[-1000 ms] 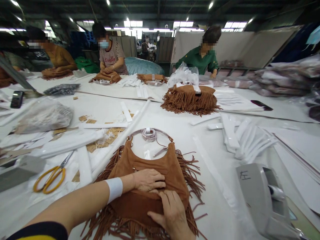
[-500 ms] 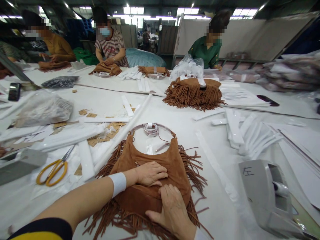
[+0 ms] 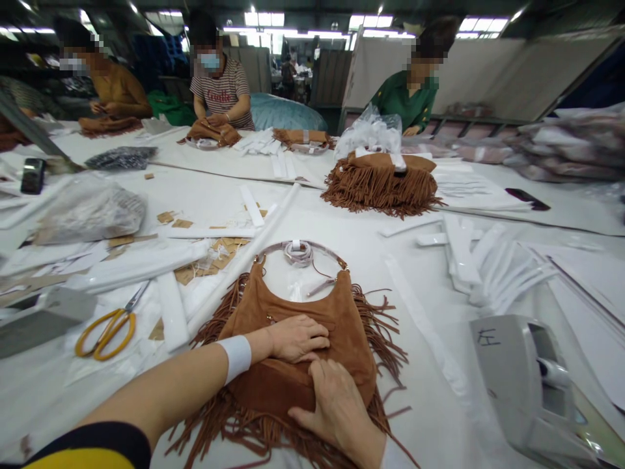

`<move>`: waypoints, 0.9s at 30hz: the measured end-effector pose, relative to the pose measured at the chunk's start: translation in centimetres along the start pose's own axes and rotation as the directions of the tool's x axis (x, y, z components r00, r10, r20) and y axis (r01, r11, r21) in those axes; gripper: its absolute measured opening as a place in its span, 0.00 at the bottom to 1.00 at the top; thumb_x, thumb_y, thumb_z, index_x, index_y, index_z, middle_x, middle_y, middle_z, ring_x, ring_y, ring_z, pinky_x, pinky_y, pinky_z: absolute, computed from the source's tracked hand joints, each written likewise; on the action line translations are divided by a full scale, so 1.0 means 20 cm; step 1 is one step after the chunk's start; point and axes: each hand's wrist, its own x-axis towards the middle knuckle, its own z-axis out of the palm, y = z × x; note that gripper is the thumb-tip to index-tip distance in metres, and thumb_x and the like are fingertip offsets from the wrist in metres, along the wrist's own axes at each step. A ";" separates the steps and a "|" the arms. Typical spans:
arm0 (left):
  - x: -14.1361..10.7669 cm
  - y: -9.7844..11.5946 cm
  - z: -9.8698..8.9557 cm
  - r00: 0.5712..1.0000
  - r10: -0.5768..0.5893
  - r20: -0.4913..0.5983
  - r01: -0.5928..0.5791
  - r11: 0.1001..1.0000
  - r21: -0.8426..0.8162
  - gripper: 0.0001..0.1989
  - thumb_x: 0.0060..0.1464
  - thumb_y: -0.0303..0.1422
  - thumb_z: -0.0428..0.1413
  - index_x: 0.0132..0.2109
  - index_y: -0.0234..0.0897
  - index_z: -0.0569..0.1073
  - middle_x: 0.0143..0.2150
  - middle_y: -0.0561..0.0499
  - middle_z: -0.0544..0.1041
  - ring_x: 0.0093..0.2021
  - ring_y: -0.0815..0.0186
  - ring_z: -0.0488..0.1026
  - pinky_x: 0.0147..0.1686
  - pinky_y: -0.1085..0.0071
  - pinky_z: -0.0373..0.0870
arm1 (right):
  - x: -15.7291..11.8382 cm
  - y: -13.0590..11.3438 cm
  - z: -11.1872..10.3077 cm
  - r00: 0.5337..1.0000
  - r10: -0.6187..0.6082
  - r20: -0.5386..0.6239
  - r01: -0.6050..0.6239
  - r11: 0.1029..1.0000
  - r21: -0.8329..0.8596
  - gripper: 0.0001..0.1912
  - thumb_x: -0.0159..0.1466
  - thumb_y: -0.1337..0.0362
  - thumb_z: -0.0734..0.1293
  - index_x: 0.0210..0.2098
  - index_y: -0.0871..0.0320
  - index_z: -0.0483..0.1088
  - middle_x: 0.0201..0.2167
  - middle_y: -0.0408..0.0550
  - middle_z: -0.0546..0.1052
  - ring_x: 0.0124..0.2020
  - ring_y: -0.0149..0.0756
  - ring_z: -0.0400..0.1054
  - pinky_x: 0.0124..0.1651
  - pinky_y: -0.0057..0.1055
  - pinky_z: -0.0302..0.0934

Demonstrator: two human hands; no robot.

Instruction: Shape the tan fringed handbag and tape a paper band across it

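Note:
A brown suede bag (image 3: pixel 293 397) with long fringe on both sides lies flat on the white table in front of me. Its wrapped strap (image 3: pixel 299 253) arches at the top, with a coiled cord and a white band around it. My left hand (image 3: pixel 297 337) rests palm down on the middle of the bag, fingers stretched to the right. Just below it, my right hand (image 3: pixel 336 404) presses on the lower right of the bag, thumb spread away from the fingers. Neither hand holds anything; both touch the suede.
Yellow-handled scissors (image 3: pixel 106 332) lie left, near a grey tape dispenser (image 3: pixel 53 319). Another grey dispenser (image 3: pixel 517 384) stands right, below white strips (image 3: pixel 493 267). Fringed bags (image 3: pixel 383 182) are stacked ahead. Three people work across the table (image 3: pixel 342 228).
The whole view has shifted slightly, so things appear a little further right. Both hands keep nearly the same place on the bag. Across the table, the people's hands have moved a little.

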 end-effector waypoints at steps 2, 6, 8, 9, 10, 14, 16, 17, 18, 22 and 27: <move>0.00 0.00 0.00 1.000 -0.002 -0.005 0.002 1.000 0.003 0.20 0.62 0.46 0.44 0.52 0.38 0.66 0.51 0.46 0.71 0.46 0.61 0.69 0.47 0.65 0.63 | 0.02 0.02 0.00 0.999 -0.032 0.003 0.032 0.999 -0.004 0.24 0.49 0.50 0.75 0.35 0.56 0.64 0.33 0.48 0.73 0.36 0.45 0.67 0.41 0.41 0.62; 0.00 0.00 0.00 1.000 -0.004 -0.028 0.004 1.000 0.003 0.19 0.61 0.46 0.45 0.50 0.39 0.67 0.50 0.46 0.72 0.45 0.62 0.69 0.45 0.66 0.63 | 0.04 0.06 0.04 0.988 -0.148 -0.051 0.144 0.987 -0.070 0.16 0.57 0.53 0.72 0.32 0.56 0.64 0.29 0.45 0.73 0.31 0.40 0.67 0.35 0.35 0.60; 0.00 0.00 0.00 0.999 -0.006 -0.038 0.006 1.000 0.001 0.19 0.61 0.46 0.45 0.50 0.38 0.67 0.50 0.45 0.72 0.45 0.63 0.70 0.45 0.66 0.64 | 0.04 0.08 0.06 0.974 -0.208 -0.089 0.199 0.975 -0.101 0.15 0.59 0.54 0.71 0.31 0.56 0.64 0.27 0.45 0.72 0.30 0.39 0.67 0.34 0.34 0.58; 0.01 -0.01 0.00 0.999 -0.008 -0.039 0.008 1.000 -0.002 0.19 0.61 0.46 0.45 0.50 0.38 0.67 0.50 0.45 0.72 0.45 0.63 0.70 0.45 0.66 0.64 | 0.04 0.08 0.06 0.969 -0.227 -0.103 0.216 0.971 -0.105 0.15 0.59 0.54 0.71 0.30 0.56 0.64 0.27 0.44 0.71 0.29 0.38 0.66 0.34 0.34 0.57; 0.01 -0.01 0.00 0.999 -0.011 -0.038 0.011 1.000 -0.006 0.19 0.62 0.46 0.45 0.50 0.38 0.67 0.50 0.46 0.72 0.45 0.63 0.70 0.45 0.66 0.64 | 0.03 0.08 0.06 0.965 -0.235 -0.114 0.224 0.969 -0.102 0.14 0.59 0.54 0.70 0.30 0.56 0.64 0.26 0.44 0.71 0.29 0.38 0.65 0.34 0.34 0.57; 0.00 -0.01 -0.01 0.999 -0.030 -0.025 0.030 0.999 -0.025 0.18 0.62 0.45 0.45 0.50 0.38 0.67 0.50 0.45 0.72 0.45 0.63 0.69 0.45 0.66 0.64 | -0.03 0.08 0.04 0.979 -0.177 -0.105 0.171 0.983 -0.063 0.14 0.57 0.57 0.72 0.31 0.55 0.64 0.29 0.44 0.70 0.32 0.40 0.63 0.38 0.37 0.56; 0.00 -0.01 -0.01 0.999 -0.040 -0.019 0.039 0.999 -0.029 0.18 0.62 0.45 0.44 0.50 0.38 0.67 0.51 0.44 0.71 0.45 0.62 0.69 0.45 0.65 0.64 | -0.06 0.07 0.02 0.990 -0.101 -0.096 0.097 0.994 -0.044 0.16 0.55 0.55 0.73 0.34 0.54 0.65 0.33 0.46 0.70 0.36 0.43 0.62 0.41 0.41 0.56; 0.00 -0.01 -0.01 0.999 -0.042 -0.016 0.042 0.999 -0.030 0.18 0.62 0.45 0.44 0.50 0.38 0.67 0.51 0.44 0.71 0.45 0.62 0.69 0.45 0.65 0.64 | -0.08 0.06 0.01 0.993 -0.060 -0.099 0.057 0.998 -0.040 0.18 0.54 0.53 0.73 0.35 0.54 0.65 0.34 0.46 0.70 0.37 0.45 0.62 0.42 0.42 0.55; 0.00 -0.01 -0.01 0.999 -0.043 -0.015 0.043 0.999 -0.029 0.19 0.62 0.45 0.44 0.50 0.37 0.67 0.51 0.44 0.71 0.46 0.62 0.69 0.45 0.65 0.64 | -0.08 0.05 0.01 0.994 -0.026 -0.108 0.021 0.999 -0.042 0.20 0.53 0.51 0.74 0.36 0.54 0.65 0.34 0.47 0.70 0.37 0.46 0.61 0.43 0.43 0.55; 0.00 -0.01 -0.01 0.999 -0.042 -0.022 0.041 0.999 -0.023 0.20 0.63 0.46 0.42 0.50 0.37 0.66 0.51 0.45 0.71 0.46 0.62 0.69 0.45 0.65 0.64 | -0.06 0.04 0.04 0.987 -0.013 -0.160 -0.004 0.994 -0.108 0.23 0.50 0.49 0.75 0.34 0.56 0.65 0.30 0.46 0.69 0.34 0.45 0.61 0.40 0.41 0.54; 0.00 -0.01 0.00 0.999 -0.027 -0.038 0.026 0.999 -0.018 0.19 0.63 0.45 0.44 0.50 0.38 0.67 0.50 0.47 0.72 0.45 0.63 0.69 0.45 0.66 0.64 | 0.00 0.10 0.08 0.962 -0.161 -0.220 0.130 0.981 -0.147 0.17 0.58 0.50 0.70 0.29 0.56 0.64 0.25 0.44 0.69 0.28 0.39 0.62 0.33 0.35 0.52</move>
